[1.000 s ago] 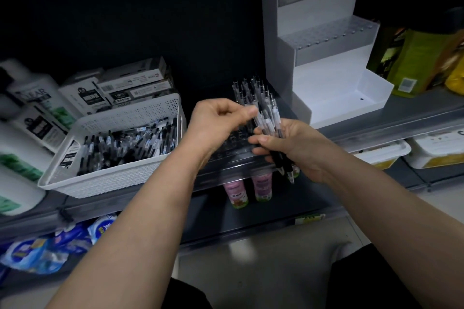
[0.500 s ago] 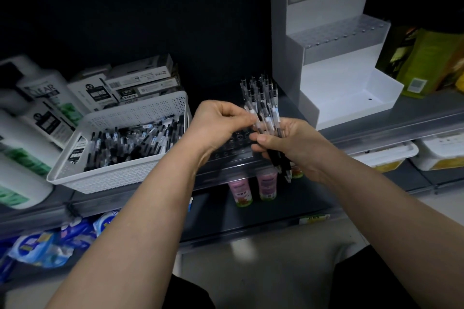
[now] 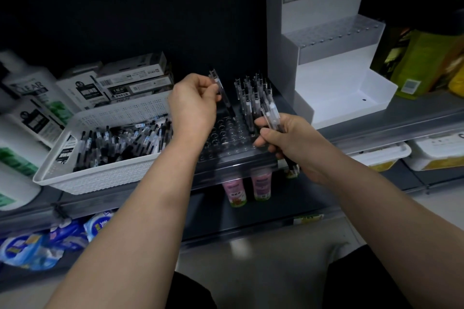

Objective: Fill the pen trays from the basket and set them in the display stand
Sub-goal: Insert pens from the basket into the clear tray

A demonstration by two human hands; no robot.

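Note:
A clear pen tray point(image 3: 232, 142) with rows of round holes lies on the shelf in front of me. Several pens point(image 3: 252, 98) stand upright in its far right corner. My left hand point(image 3: 193, 105) pinches a single pen point(image 3: 221, 90), tilted, with its tip down over the tray's left holes. My right hand point(image 3: 283, 138) grips a bundle of pens point(image 3: 272, 114) at the tray's right edge. The white basket point(image 3: 100, 175) full of loose pens sits to the left. The white stepped display stand point(image 3: 334, 78) rises at the back right with one clear tray on its upper step.
White bottles point(image 3: 22, 118) and stacked pen boxes point(image 3: 130, 83) crowd the shelf left of and behind the basket. Green packages point(image 3: 421, 63) stand right of the stand. Pink bottles point(image 3: 261, 183) and white tubs point(image 3: 437, 153) sit on the lower shelf.
My left hand has drawn one pen out of the bundle and moved it left, over the tray's open holes. My right hand has stayed put with the bundle.

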